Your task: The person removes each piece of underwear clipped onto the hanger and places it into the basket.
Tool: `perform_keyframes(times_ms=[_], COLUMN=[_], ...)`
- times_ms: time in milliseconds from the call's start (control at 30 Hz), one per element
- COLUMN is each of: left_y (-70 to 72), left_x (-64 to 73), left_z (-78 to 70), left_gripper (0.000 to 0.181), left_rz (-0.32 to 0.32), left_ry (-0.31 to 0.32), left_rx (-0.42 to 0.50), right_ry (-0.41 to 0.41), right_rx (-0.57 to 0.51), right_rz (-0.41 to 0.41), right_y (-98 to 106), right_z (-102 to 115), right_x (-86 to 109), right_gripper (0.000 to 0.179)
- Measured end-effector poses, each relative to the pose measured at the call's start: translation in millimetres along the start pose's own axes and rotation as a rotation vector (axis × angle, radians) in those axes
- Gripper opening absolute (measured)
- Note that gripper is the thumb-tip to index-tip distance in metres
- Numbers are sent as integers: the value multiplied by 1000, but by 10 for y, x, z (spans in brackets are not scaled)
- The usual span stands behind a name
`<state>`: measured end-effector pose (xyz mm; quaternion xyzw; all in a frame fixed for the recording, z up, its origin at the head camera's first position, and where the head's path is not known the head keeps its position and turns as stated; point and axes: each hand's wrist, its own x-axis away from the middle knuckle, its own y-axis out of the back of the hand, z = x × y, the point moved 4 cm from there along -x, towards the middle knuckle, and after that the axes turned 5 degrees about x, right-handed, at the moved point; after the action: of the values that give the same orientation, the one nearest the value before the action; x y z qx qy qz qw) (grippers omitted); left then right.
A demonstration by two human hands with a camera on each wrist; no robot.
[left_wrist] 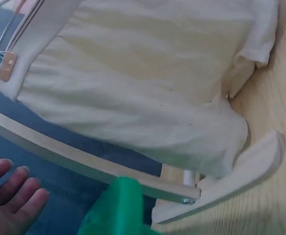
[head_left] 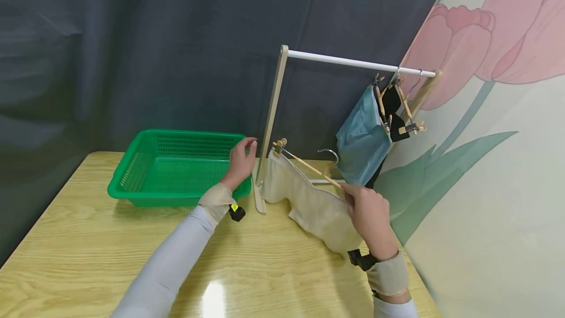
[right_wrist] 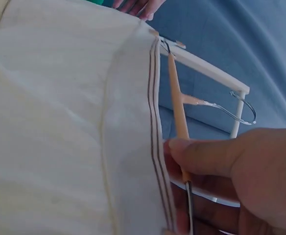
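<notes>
My right hand [head_left: 370, 212] pinches the wooden bar of a clip hanger [right_wrist: 178, 105] between thumb and fingers. Cream shorts [head_left: 309, 205] hang from it, and a clip [left_wrist: 7, 66] grips one end of their striped waistband [right_wrist: 154, 112]. The metal hook [head_left: 330, 151] of this hanger points toward the rack. Over the right end of the green basket [head_left: 132, 195], beside the rack's wooden upright [head_left: 274, 102], my left hand [head_left: 242, 163] holds nothing. Its fingers [left_wrist: 20, 196] are loosely bent, apart from the shorts.
The white rail [head_left: 340, 61] of the rack carries blue shorts [head_left: 359, 136] and a black garment [head_left: 392, 102] on clip hangers at its right end. A tulip-painted wall [head_left: 499, 171] borders the table [head_left: 167, 254] on the right. A dark curtain [head_left: 198, 53] hangs behind.
</notes>
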<state>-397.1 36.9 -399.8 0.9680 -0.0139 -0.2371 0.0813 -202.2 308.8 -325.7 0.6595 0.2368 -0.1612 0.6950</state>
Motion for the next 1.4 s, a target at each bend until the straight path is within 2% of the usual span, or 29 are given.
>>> perform_keyframes(times_ms=[133, 233, 333, 433, 533, 600, 700, 900, 1000, 1167, 1267, 1400], left_y=[137, 234, 342, 428, 466, 461, 431, 413, 440, 514, 576, 659], left_x=[140, 287, 478, 666, 812, 881, 942, 951, 942, 945, 960, 947], left_z=[-98, -258, -530, -854, -1146, -1279, -1363, -1339, -1335, -1327, -1308, -1241], left_gripper=[33, 32, 29, 26, 23, 21, 19, 15, 12, 10, 9, 9], left_rz=[-3, -6, -21, -41, -60, -60, -32, 80, 119, 161, 191, 242], left_ry=[-75, -150, -244, -373, -507, -566, -604, -688, -711, -686, -640, -538], left_rx=[14, 3, -20, -49, -80, -104, -156, -352, -410, -493, -528, -494], right_ry=[23, 64, 122, 179, 222, 243, 283, 349, 358, 346, 332, 303], right_rx=[-36, -66, -75, -84, -92, -108, -138, -197, -227, -274, -321, -375], right_rz=[55, 78, 113, 143, 156, 154, 135, 84, 82, 88, 107, 112], right_y=[11, 28, 49, 54, 68, 81, 116, 176, 168, 105, 24, -69], right_z=[44, 91, 153, 231, 322, 383, 453, 587, 654, 756, 812, 890], right_x=[61, 109, 146, 142, 98, 53, -21, -186, -260, -334, -353, -369], right_gripper=[16, 14, 16, 17, 19, 19, 20, 19, 19, 21, 19, 18])
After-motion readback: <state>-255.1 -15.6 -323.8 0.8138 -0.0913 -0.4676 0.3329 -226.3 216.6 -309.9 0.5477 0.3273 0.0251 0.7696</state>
